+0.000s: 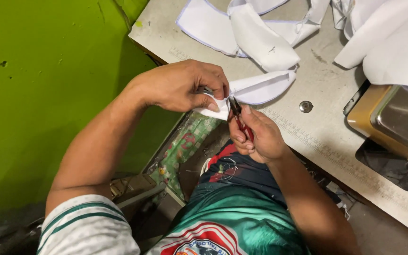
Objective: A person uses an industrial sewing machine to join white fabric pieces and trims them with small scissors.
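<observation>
The right hand [256,137] is curled tight around red-handled snips [240,118], their tip at the white fabric piece [256,89]. The left hand [185,85] pinches that piece's corner between thumb and fingers at the table [317,132] edge. More white pieces [260,38] lie beyond.
</observation>
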